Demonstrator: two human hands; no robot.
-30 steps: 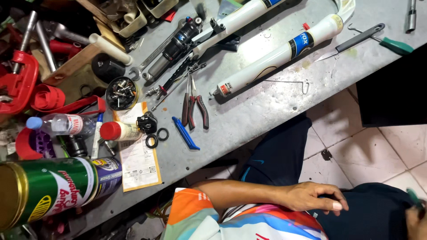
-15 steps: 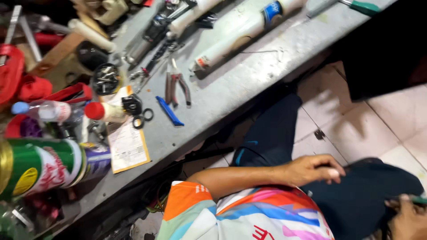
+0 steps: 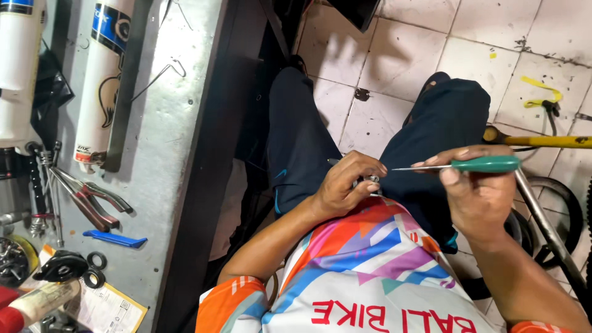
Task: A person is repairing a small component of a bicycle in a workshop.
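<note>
Head view, looking down at a seated person's lap, with the workbench (image 3: 166, 154) as landmark along the left edge. Well to the right of the workbench, over the dark trousers (image 3: 296, 148), the left hand (image 3: 345, 185) is curled shut around a small metal part (image 3: 370, 180), of which only a bit shows between the fingertips; what kind of part it is cannot be told. Just beside it, farther from the workbench, the right hand (image 3: 475, 191) grips a green-handled pick (image 3: 468, 164), fingers closed on the handle, its thin metal shaft pointing back toward the workbench and ending close above the left hand's fingers. On the workbench lie two white suspension fork legs (image 3: 108, 80), a pair of red-handled pliers (image 3: 89, 200), a blue tyre lever (image 3: 114, 238), two black rubber rings (image 3: 95, 270) and a printed sheet (image 3: 108, 311). On the far side of the right hand from the workbench, a yellow bicycle frame tube (image 3: 549, 141) and a wheel (image 3: 555, 216) stand on the pale tiled floor (image 3: 419, 61).
</note>
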